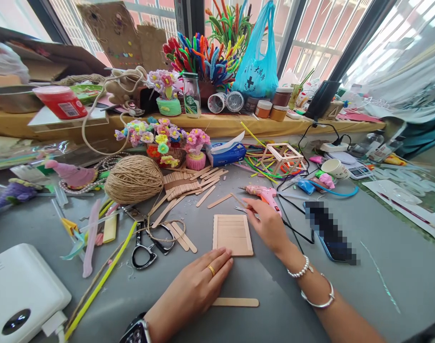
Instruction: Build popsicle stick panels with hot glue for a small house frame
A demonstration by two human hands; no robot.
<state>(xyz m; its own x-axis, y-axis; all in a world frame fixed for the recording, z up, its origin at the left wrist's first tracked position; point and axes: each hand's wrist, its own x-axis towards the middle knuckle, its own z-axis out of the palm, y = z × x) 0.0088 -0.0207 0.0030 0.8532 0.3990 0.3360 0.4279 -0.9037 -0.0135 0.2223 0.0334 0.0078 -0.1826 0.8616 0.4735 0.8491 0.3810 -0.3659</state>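
A flat panel of glued popsicle sticks (pixel 232 234) lies on the grey table (pixel 363 281) in front of me. My left hand (pixel 198 286) rests flat with its fingertips touching the panel's near edge. My right hand (pixel 267 223) is at the panel's right side, fingers reaching toward a thin stick and small metal tool by the pink glue gun (pixel 263 193). It holds nothing I can make out. One loose stick (pixel 235 302) lies beside my left wrist.
A pile of loose sticks (pixel 183 186), a jute twine ball (pixel 134 179), black scissors (pixel 146 245) and a white power bank (pixel 23 290) sit to the left. A phone (pixel 328 233) lies to the right; a stick cube frame (pixel 281 157) and paper flowers stand behind.
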